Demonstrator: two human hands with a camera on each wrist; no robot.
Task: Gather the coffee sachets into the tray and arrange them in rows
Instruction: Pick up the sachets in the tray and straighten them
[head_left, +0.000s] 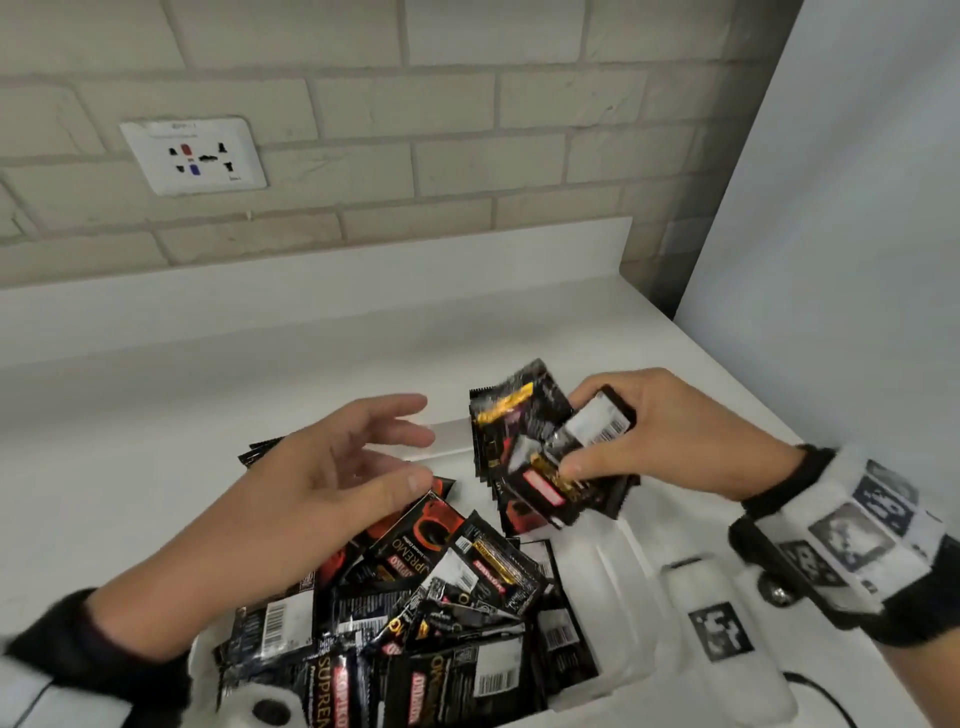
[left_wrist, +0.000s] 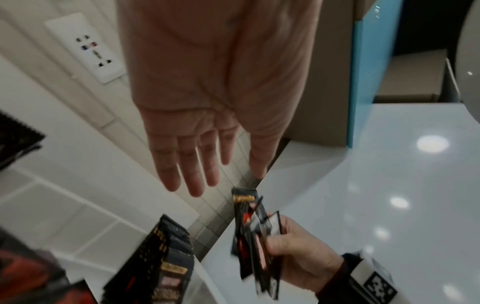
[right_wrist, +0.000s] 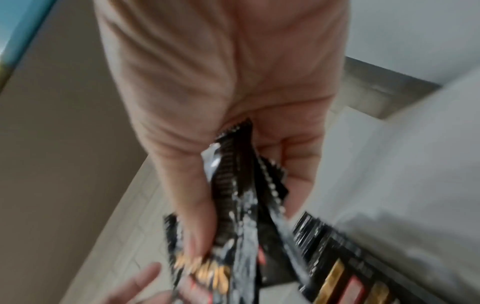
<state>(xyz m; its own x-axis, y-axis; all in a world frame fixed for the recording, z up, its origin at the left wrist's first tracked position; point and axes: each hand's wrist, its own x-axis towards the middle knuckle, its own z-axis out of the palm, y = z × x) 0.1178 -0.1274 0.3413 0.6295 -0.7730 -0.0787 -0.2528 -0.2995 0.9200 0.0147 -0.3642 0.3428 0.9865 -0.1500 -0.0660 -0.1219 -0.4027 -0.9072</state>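
Note:
A jumbled pile of black coffee sachets (head_left: 441, 597) fills the near part of the white tray (head_left: 613, 561). Above the tray, my right hand (head_left: 576, 436) grips a fanned bunch of sachets (head_left: 540, 457) between thumb and fingers. The left hand (head_left: 423, 441) hovers open over the pile, palm turned toward the bunch and holding nothing. In the left wrist view the left hand (left_wrist: 228, 181) has straight fingers, and the held bunch (left_wrist: 249, 236) is just beyond them. A row of sachets (left_wrist: 168, 261) stands on edge there. In the right wrist view the bunch (right_wrist: 233, 205) is blurred.
The tray sits on a white counter (head_left: 156, 415) against a brick wall with a wall socket (head_left: 195, 156). A white panel (head_left: 831, 208) closes off the right side. A white device with a square marker (head_left: 722, 629) and a black cable lie near the tray's right edge.

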